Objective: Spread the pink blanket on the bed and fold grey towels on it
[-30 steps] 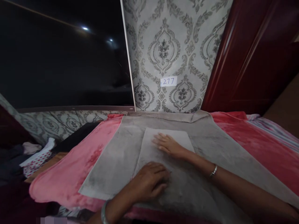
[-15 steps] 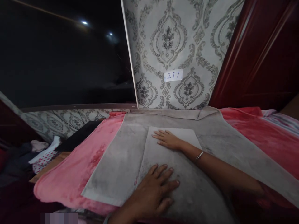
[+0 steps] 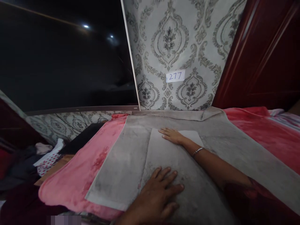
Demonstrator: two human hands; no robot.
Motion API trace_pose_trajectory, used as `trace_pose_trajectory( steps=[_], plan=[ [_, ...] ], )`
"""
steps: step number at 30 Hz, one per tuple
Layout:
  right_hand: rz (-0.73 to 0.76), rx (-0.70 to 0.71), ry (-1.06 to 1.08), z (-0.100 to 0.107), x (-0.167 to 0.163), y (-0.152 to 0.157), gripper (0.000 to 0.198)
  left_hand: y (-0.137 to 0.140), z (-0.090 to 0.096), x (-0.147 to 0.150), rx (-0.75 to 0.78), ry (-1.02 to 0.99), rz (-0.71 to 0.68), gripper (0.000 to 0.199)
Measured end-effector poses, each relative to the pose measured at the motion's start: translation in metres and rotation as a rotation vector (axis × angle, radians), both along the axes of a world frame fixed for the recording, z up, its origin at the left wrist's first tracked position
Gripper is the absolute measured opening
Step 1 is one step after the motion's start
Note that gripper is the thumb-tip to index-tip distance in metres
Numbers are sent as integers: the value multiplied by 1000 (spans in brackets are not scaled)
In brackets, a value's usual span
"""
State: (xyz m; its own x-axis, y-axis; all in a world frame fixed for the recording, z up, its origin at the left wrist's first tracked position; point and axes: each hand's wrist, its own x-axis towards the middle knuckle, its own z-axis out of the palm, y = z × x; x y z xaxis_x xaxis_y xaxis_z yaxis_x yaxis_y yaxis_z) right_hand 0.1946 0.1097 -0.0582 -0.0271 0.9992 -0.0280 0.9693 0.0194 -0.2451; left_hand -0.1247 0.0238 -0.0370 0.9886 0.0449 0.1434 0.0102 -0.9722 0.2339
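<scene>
A grey cloth with a soft nap lies spread out in front of me. A paler rectangle shows in its middle; I cannot tell whether it is a separate sheet or part of the cloth. On the far part of this rectangle my right hand rests flat, fingers stretched out, a silver bracelet on its wrist. Closer to me, my left hand lies palm down over the cloth with its fingers spread. Neither hand grasps anything.
Under the cloth lies a pink-red blanket, showing on both sides. A large dark screen stands at the back left. A paper label marked 277 is on the patterned wall. A dark red wooden panel rises at right; clothes lie left.
My right hand has slid slightly right and away across the pale rectangle, still flat. The left hand has hardly moved on the cloth. The whole view has shifted a little.
</scene>
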Motion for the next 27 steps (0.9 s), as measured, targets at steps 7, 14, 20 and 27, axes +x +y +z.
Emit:
trace_pose_trajectory(
  steps=[7,14,20,27],
  plan=[
    [-54,4,-26,23,-9,-22,63,2,-4,-1,30,-47,3,56],
    [25,120,-48,16,-4,-132,64,4,-4,0,69,-78,-19,63],
    [-114,140,-44,-16,22,-158,64,6,-8,2,44,-55,-22,63],
    [-223,201,-13,-37,53,-125,65,5,-5,1,4,0,-5,57]
  ],
)
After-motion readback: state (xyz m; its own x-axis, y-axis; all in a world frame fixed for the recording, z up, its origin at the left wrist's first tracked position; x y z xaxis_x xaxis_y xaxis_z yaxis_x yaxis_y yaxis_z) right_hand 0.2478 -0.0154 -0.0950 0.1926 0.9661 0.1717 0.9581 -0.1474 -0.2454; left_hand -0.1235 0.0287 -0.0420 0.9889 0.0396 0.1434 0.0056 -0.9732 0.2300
